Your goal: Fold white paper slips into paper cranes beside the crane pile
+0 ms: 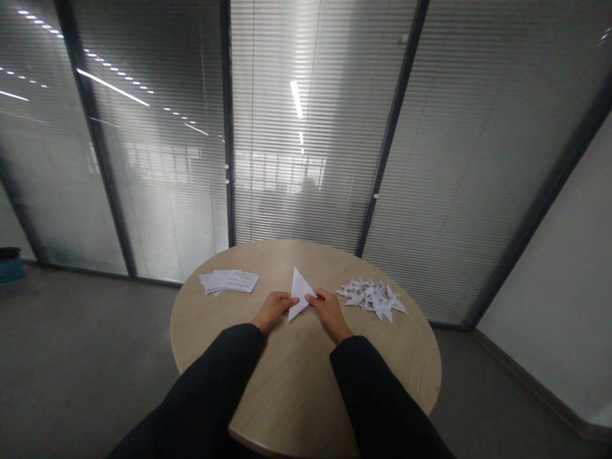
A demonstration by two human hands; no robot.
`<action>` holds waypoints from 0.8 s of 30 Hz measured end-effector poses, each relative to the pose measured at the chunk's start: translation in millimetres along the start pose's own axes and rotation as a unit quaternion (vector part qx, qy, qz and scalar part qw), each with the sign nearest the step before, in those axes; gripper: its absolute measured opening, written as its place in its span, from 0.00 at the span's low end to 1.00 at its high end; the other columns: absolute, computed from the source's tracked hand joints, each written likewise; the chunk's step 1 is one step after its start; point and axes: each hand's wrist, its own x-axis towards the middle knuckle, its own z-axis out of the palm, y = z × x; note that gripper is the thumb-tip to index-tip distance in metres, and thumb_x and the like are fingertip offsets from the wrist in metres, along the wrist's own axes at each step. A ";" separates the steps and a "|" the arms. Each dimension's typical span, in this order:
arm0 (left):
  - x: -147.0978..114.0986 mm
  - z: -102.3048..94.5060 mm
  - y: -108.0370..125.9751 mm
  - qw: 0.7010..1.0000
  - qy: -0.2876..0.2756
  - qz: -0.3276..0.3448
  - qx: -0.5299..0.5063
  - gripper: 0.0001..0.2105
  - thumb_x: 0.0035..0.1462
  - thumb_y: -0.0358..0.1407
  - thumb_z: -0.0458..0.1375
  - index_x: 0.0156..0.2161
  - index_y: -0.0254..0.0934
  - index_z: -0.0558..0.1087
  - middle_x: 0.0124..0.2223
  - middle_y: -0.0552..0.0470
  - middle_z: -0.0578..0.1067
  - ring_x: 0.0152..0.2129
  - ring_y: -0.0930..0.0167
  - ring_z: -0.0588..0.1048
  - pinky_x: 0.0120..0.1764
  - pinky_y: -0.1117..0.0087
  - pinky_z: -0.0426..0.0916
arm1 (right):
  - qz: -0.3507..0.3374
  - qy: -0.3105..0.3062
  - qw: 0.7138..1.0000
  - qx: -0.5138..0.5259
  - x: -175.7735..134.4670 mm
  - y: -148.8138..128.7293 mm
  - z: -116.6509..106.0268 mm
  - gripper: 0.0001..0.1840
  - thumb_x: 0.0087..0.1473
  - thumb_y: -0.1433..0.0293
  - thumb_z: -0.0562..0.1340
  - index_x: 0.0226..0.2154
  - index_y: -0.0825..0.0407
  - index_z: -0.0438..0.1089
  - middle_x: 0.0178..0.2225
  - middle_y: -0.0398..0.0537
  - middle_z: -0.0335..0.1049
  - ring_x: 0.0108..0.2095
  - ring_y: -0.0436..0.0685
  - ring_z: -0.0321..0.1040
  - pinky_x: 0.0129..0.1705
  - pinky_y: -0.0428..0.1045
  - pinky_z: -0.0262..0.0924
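Note:
Between my two hands is a white sheet of paper (300,292) folded into a triangle, held just above or against the tabletop; I cannot tell which. My left hand (275,308) pinches its left edge, thumb on top. At the right corner, my right hand (329,311) grips it the same way, thumb over the paper and fingers beneath. To the left lies a loose stack of white paper sheets (230,281), some with printed lines. A pile of folded white paper pieces with pointed ends (371,297) lies on the right.
Everything rests on a round light-wood table (282,408). Behind it stands a glass partition (306,210) with blinds and dark frames. A blue bin-like object (10,271) is on the floor at far left, and a white wall (559,306) rises at right.

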 end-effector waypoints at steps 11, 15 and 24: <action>-4.2 4.3 0.6 0.997 -0.043 -0.059 -0.011 0.19 0.30 0.45 0.70 0.23 0.30 0.75 0.23 0.49 0.75 0.19 0.72 0.71 0.29 0.71 0.66 | -0.017 0.017 1.000 -0.003 0.3 -0.1 0.7 0.14 0.43 0.58 0.64 0.25 0.53 0.74 0.23 0.44 0.71 0.26 0.54 0.64 0.29 0.47 0.57; -4.0 4.5 1.4 0.998 -0.038 -0.053 -0.009 0.18 0.31 0.43 0.71 0.24 0.30 0.75 0.24 0.48 0.76 0.20 0.71 0.72 0.30 0.70 0.67 | -0.015 0.004 1.000 -0.022 0.1 -0.6 0.6 0.14 0.43 0.59 0.64 0.25 0.53 0.74 0.22 0.43 0.70 0.25 0.53 0.64 0.29 0.47 0.57; -5.6 2.2 8.2 0.994 0.085 0.046 -0.042 0.19 0.36 0.47 0.68 0.27 0.30 0.76 0.26 0.47 0.77 0.23 0.69 0.73 0.31 0.70 0.67 | 0.039 -0.013 0.997 0.073 -5.2 -4.6 9.9 0.24 0.37 0.59 0.68 0.37 0.54 0.70 0.22 0.41 0.71 0.25 0.53 0.67 0.32 0.48 0.60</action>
